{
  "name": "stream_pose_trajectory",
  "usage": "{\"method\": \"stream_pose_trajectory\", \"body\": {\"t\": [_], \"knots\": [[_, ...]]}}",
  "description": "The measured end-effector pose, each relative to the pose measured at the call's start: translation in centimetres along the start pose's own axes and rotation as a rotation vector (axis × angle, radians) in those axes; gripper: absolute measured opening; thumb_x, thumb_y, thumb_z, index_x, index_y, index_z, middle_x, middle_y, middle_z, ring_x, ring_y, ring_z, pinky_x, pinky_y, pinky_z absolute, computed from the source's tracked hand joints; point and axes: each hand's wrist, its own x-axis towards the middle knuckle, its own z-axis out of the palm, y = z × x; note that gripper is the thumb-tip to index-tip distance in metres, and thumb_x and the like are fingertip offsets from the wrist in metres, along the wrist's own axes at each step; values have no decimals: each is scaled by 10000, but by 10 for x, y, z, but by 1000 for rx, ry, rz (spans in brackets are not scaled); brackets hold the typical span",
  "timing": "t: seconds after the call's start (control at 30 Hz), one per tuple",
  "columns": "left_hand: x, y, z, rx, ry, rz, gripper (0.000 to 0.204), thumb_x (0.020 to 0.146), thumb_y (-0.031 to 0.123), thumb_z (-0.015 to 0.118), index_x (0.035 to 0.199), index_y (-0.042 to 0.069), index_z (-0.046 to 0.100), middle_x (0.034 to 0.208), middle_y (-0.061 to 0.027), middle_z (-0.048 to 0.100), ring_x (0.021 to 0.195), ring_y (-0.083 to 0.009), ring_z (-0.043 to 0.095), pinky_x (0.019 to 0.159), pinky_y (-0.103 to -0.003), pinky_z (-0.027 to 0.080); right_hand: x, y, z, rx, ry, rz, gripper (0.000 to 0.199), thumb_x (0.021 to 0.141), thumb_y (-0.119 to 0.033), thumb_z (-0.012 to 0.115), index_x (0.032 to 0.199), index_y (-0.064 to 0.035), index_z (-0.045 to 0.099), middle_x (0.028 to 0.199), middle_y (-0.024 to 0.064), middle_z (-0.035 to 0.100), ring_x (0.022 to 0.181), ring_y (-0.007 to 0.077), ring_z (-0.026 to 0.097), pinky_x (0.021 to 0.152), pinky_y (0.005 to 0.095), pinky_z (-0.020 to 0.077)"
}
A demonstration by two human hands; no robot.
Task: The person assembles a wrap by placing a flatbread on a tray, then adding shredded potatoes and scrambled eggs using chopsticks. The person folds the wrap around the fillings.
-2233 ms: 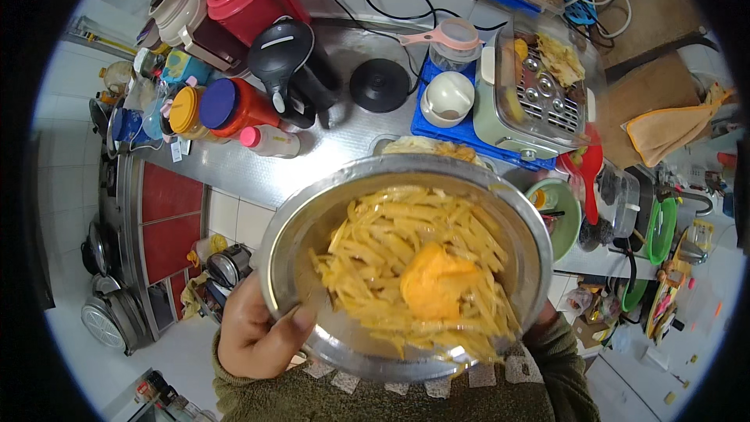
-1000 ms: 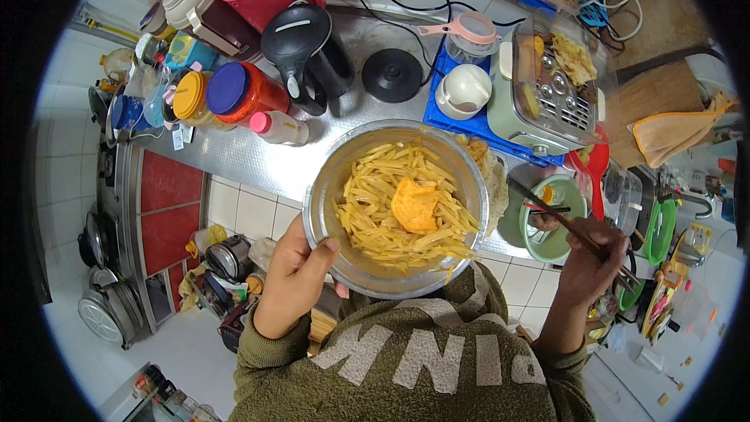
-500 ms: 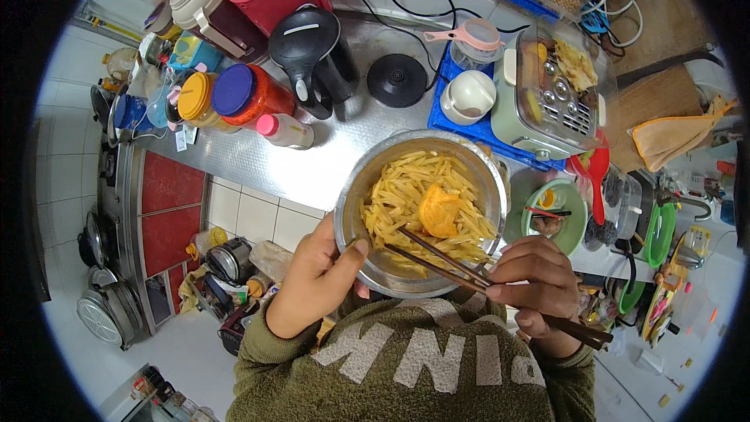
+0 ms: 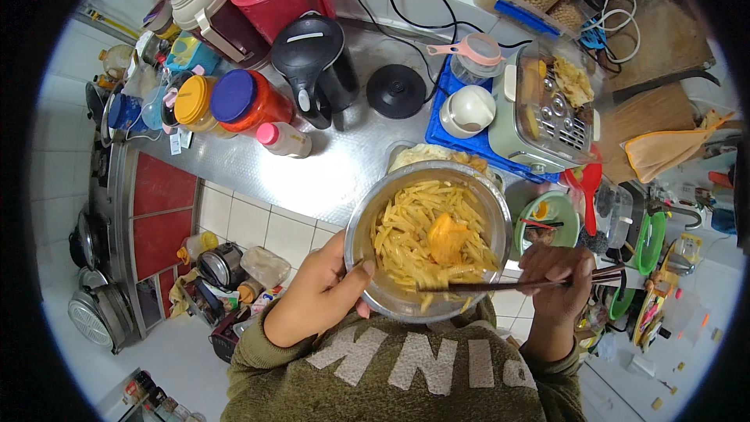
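A steel bowl (image 4: 388,295) is held up in front of my body. Yellow strips that look like cut potato (image 4: 402,215) fill it, and an orange, paste-like lump (image 4: 447,239) sits on them right of the middle. My left hand (image 4: 322,287) grips the bowl's left rim, thumb on top and fingers underneath. From the right, my right hand (image 4: 556,277), slightly blurred, holds a pair of dark chopsticks (image 4: 488,287). They lie nearly level over the near part of the bowl, their tips among the strips.
Behind the bowl a pale, flat food (image 4: 422,155) partly shows on the steel counter (image 4: 258,180). A black kettle (image 4: 316,66), lidded jars (image 4: 248,100) and a small pink-capped bottle (image 4: 283,141) stand left. A pale green cooker (image 4: 539,137) and green basin (image 4: 556,219) are right.
The bowl has come nearer my body and slightly right, uncovering the pale food behind it. My right hand has swung the chopsticks from slanted to nearly level, their tips toward the bowl's near side.
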Motion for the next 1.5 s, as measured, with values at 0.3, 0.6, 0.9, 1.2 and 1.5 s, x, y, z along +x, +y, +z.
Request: {"method": "stream_pose_trajectory", "body": {"t": [0.3, 0.6, 0.9, 1.2, 1.5], "knots": [[-23, 20, -10, 102, -180, -103, 418, 988, 111, 526, 1372, -29, 436, 1112, -86, 627, 857, -107, 593, 687, -258, 514, 9, -56, 18, 441, -301, -122, 486, 1057, -299, 363, 795, -20, 663, 594, 171, 667, 473, 272, 658, 559, 391, 550], [-25, 16, -22, 45, -293, -65, 499, 1000, 72, 488, 1455, -14, 300, 1209, -122, 592, 773, -105, 651, 589, -246, 590, 26, -56, 34, 602, -499, -158, 484, 1063, -260, 346, 714, -30, 590, 559, 148, 651, 389, 222, 596, 452, 370, 527], [-15, -1, -42, -61, -160, -187, 459, 1007, 73, 455, 1439, -15, 328, 1118, -103, 607, 723, -105, 637, 558, -247, 573, 0, -20, 11, -38, 132, -102, 461, 1054, -330, 304, 801, -30, 547, 537, 120, 531, 386, 201, 493, 471, 354, 463], [34, -111, -102, -69, 75, -153, 422, 996, 53, 440, 1409, 18, 365, 1142, -106, 612, 831, -156, 662, 573, -270, 590, -22, 33, -29, -9, 525, 158, 390, 1058, -350, 365, 862, -52, 526, 722, 98, 579, 582, 212, 552, 589, 370, 472], [74, -210, -142, -206, 276, -103, 420, 993, 83, 478, 1396, 29, 374, 1125, -135, 630, 703, -178, 661, 573, -295, 579, -41, 98, -42, 59, 793, 295, 369, 1021, -330, 492, 1173, -17, 616, 863, 65, 648, 703, 225, 642, 645, 387, 538]]}}
